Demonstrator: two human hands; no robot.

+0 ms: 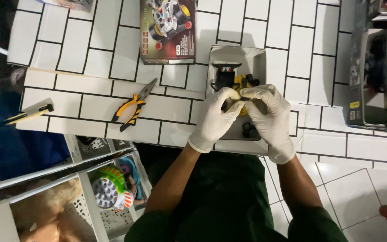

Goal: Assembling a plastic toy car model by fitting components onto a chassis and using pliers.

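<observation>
Both my hands wear white gloves and meet over an open grey cardboard tray [257, 56] on the white tiled surface. My left hand [218, 117] and my right hand [267, 114] pinch a small yellow and black toy vehicle [237, 82] between their fingertips. The toy's black front end sticks out above my fingers. Small black parts [249, 130] lie in the tray just below my right hand. Much of the toy is hidden by my fingers.
Orange-handled pliers [133, 107] lie left of the tray. A printed toy box [166, 29] lies at the top. A yellow and black utility knife [30, 113] rests at far left. White bins with toys [110, 188] stand at lower left; open boxes [375, 76] at right.
</observation>
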